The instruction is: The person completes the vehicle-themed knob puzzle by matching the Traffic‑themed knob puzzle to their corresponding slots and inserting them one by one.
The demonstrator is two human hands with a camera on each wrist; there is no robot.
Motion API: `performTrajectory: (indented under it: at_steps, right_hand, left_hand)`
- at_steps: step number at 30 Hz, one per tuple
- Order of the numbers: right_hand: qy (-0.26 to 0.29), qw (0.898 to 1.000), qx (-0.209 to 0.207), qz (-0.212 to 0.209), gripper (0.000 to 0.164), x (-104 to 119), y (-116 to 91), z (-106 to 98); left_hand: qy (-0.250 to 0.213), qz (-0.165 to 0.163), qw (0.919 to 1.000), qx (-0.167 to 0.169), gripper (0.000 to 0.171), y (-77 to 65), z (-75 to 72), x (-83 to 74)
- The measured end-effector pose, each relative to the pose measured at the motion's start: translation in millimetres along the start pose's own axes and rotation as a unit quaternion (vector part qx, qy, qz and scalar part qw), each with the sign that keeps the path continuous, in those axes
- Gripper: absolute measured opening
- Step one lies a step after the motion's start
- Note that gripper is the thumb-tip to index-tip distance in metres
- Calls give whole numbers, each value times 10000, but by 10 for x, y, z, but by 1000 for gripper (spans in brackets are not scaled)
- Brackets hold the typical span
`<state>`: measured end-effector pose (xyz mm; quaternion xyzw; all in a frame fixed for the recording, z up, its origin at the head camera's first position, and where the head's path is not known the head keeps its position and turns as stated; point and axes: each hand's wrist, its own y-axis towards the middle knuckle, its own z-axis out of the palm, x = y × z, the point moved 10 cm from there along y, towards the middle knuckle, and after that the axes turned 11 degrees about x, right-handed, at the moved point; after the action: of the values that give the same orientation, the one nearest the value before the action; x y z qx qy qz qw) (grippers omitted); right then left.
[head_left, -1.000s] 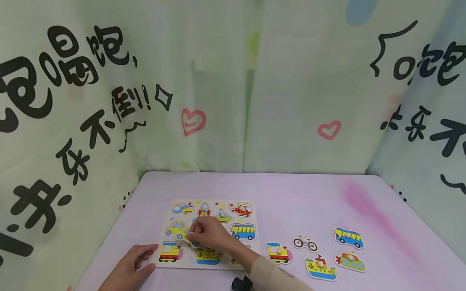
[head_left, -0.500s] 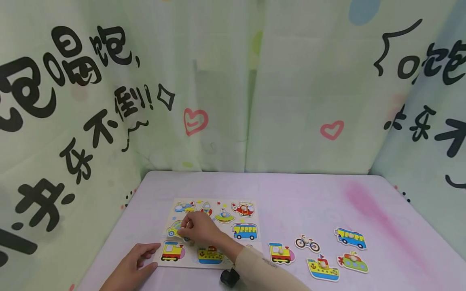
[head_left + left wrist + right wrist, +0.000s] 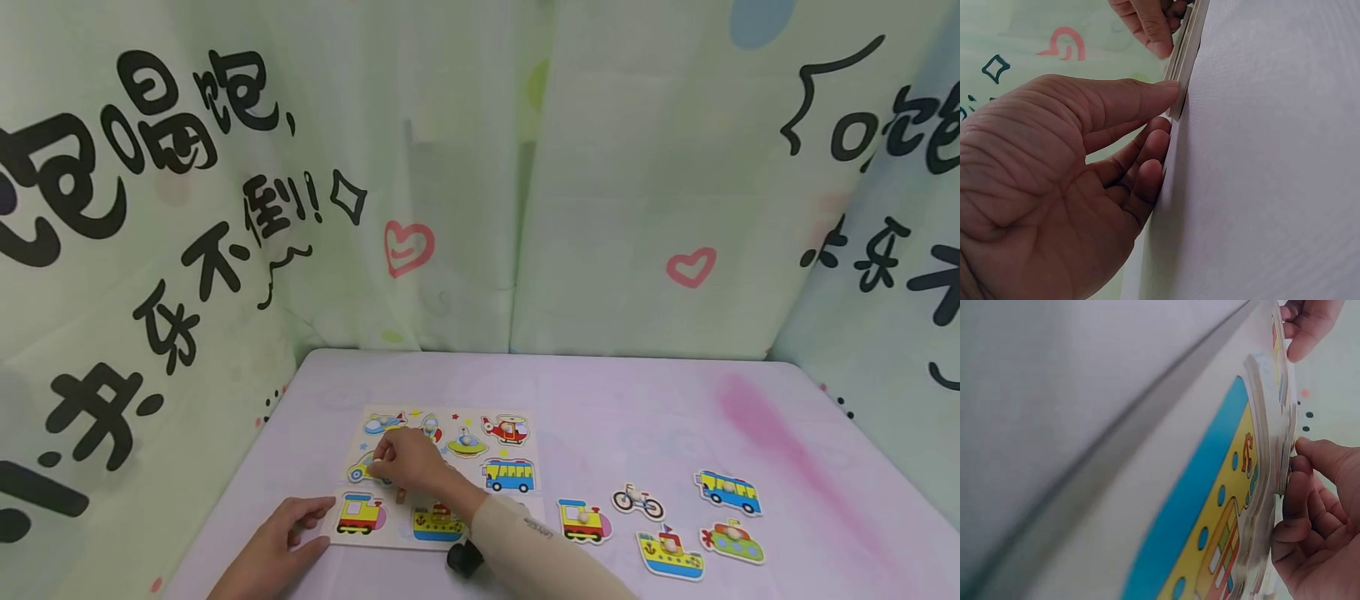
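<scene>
My right hand (image 3: 416, 460) is over the left part of a wooden puzzle board (image 3: 399, 536) printed with vehicles. Between its thumb and forefinger it pinches the yellow car puzzle piece (image 3: 363, 472), lying over the printed car in the middle row and partly covered by the fingers. In the right wrist view the piece's thin edge (image 3: 1284, 475) shows at the fingertips. My left hand (image 3: 272, 543) touches the board's left edge near the front corner; in the left wrist view the thumb tip meets the board's edge (image 3: 1177, 107), its other fingers loosely bent.
Right of the board lie loose puzzle pieces: a train (image 3: 584, 522), a bicycle (image 3: 638, 502), a ship (image 3: 670, 556), a bus (image 3: 728, 492) and a submarine (image 3: 732, 542). A black wrist camera (image 3: 465, 558) sits under the right forearm. A printed curtain (image 3: 585, 208) closes the back.
My right hand has carried the car piece left and slightly away from me, from beside the printed car to over it. The left hand stays at the board's edge. The head view has shifted slightly.
</scene>
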<state>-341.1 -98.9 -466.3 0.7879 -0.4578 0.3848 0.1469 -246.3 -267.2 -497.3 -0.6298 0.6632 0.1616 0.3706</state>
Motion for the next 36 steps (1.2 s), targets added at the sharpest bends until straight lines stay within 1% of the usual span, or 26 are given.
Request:
performTrajectory:
  at_steps: [7, 15, 19, 23, 27, 32, 36]
  right_hand:
    - [-263, 9996, -29, 13, 14, 10, 72, 12]
    - [-396, 9991, -118, 0, 15, 6, 92, 29]
    - [-297, 9994, -154, 49, 15, -3, 68, 19]
    - [28, 9999, -126, 55, 16, -2, 6, 2]
    - [361, 9992, -118, -127, 17, 38, -77, -31]
    - [587, 9965, -136, -586, 17, 139, -204, -97]
    - [944, 9912, -82, -922, 16, 234, -359, -145]
  left_hand:
    - [-52, 210, 9998, 15, 49, 3, -4, -12]
    - [-42, 228, 9997, -41, 49, -7, -9, -26]
    - [-26, 198, 9998, -62, 49, -3, -6, -28]
    - [1, 173, 9998, -61, 49, 1, -2, -20]
    - [13, 216, 9998, -51, 50, -4, -3, -26]
    - [87, 224, 9997, -66, 50, -5, -8, -33]
    - [82, 207, 9997, -62, 50, -3, -11, -46]
